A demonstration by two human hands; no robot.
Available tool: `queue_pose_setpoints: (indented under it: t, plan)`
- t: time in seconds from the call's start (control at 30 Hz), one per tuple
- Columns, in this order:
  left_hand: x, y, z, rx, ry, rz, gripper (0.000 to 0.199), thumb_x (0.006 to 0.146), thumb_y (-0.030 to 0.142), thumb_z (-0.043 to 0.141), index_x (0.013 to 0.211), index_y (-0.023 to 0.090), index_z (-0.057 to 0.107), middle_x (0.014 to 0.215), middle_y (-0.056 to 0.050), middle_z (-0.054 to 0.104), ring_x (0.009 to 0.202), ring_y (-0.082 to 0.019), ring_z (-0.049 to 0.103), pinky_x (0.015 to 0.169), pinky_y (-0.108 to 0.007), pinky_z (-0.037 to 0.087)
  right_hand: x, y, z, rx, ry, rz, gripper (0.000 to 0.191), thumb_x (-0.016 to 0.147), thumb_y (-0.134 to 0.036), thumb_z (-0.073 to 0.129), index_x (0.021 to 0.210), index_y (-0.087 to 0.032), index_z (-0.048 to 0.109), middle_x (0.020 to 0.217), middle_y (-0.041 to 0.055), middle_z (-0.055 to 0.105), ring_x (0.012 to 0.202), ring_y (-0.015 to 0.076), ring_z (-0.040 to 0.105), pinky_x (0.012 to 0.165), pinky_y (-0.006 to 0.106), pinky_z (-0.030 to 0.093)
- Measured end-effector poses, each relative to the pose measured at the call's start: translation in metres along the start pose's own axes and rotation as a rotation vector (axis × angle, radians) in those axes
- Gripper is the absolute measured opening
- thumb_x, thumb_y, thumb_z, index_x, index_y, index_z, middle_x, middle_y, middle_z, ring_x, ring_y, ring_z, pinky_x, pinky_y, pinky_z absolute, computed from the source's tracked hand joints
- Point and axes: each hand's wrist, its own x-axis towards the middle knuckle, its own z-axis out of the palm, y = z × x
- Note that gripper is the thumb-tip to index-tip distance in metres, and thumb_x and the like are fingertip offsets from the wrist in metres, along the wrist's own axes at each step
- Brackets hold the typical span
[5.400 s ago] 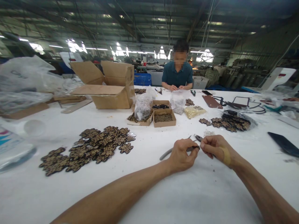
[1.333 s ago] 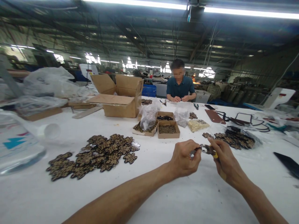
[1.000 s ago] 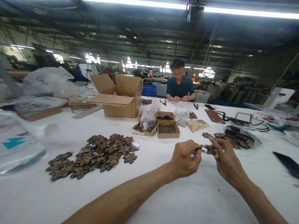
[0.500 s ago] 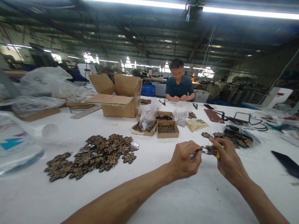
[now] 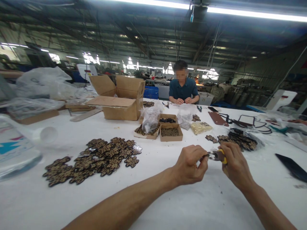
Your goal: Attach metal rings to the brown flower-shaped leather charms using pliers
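Note:
My right hand [image 5: 236,163] is wrapped round the yellow handles of a pair of pliers [image 5: 218,156], whose metal jaws point left. Fingers pinched, my left hand [image 5: 191,164] holds a small dark piece right at the jaw tips; its exact kind is too small to make out. Both hands are raised above the white table [image 5: 182,207]. Left of them lies a loose pile of leopard-print, flower-shaped patches [image 5: 109,158] with dark edges. One patch [image 5: 131,161] sits at the pile's right side.
Beyond my hands stand small boxes of brassy studs [image 5: 170,132] and dark parts [image 5: 167,120], a bag of gold pieces [image 5: 201,128] and an open carton [image 5: 121,110]. More patches [image 5: 240,140] and a black phone-like slab [image 5: 291,166] lie right. A co-worker [image 5: 183,88] sits opposite.
The pliers have turned a little, so more of the jaws and yellow handle shows. Both hands keep their grips, and the whole view has shifted slightly.

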Motion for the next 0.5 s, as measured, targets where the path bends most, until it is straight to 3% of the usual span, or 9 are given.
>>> queue_pose_setpoints:
  t: [0.5]
  plan:
    - [-0.0011,0.0051,0.0029,-0.016,-0.009,-0.005,0.007,0.084,0.012,0.054,0.085,0.019,0.053,0.071,-0.003,0.058,0.064,-0.014,0.052,0.064,-0.029,0.043,-0.0010,-0.0035,0.0014,0.010,0.011,0.018,0.036,0.085,-0.007,0.053,0.118,-0.021,0.051,0.112,0.0149,0.058,0.107,0.0324,0.055,0.091,0.050,0.050]
